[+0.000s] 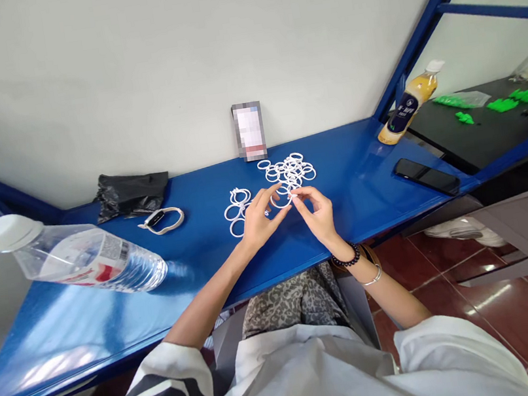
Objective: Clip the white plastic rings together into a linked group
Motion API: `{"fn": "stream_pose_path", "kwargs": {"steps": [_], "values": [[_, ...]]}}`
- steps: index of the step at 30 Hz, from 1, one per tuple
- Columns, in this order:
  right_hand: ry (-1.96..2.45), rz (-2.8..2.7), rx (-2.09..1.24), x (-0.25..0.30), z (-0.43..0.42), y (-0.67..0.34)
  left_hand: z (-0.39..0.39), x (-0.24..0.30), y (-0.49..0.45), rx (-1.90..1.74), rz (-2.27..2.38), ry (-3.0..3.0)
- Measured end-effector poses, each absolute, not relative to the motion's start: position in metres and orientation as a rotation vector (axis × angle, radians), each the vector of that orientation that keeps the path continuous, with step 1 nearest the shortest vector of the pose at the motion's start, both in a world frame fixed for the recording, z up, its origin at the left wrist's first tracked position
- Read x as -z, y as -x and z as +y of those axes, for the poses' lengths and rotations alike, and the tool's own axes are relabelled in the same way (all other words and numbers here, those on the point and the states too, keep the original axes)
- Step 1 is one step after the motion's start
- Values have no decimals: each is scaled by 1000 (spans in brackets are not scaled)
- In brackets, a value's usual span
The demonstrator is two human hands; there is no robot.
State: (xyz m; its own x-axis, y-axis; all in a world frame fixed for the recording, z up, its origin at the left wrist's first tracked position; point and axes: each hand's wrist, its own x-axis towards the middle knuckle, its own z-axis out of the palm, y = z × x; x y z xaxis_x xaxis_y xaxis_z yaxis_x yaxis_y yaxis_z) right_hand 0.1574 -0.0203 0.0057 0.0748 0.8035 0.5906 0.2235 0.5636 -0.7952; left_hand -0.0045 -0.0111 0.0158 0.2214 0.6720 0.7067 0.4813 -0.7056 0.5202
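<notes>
Nearest the camera is the person's loose white shirt [301,378] with a dark-striped sleeve, on the near side of a pile of thin white plastic rings [291,169] on the glossy blue worktop [357,191]. Just in front of that pile, the left hand [260,218] and right hand [316,213] hold one thin white ring [282,207] between them: the left has thumb and forefinger curled about it, the right pinches its edge. Left of the pile lies a smaller cluster of white rings [242,206]; farther left come a white-strapped wristband with a black face [155,219], a crumpled black plastic bag [131,192] and a clear plastic bottle with a white cap [104,258]. Behind the pile, slightly left, an upright phone with a blurred screen [250,131] stands by the pale wall. Well right of it are a black phone lying flat [427,177] and a yellow-filled bottle with a dark label [409,103].
</notes>
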Motion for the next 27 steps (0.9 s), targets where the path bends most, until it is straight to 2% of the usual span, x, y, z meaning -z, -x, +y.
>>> {"fn": "stream_pose_path", "kwargs": {"steps": [27], "values": [[830, -1564, -488, -10, -23, -157, -9, -13, 4, -1371, 1153, -2280]]}}
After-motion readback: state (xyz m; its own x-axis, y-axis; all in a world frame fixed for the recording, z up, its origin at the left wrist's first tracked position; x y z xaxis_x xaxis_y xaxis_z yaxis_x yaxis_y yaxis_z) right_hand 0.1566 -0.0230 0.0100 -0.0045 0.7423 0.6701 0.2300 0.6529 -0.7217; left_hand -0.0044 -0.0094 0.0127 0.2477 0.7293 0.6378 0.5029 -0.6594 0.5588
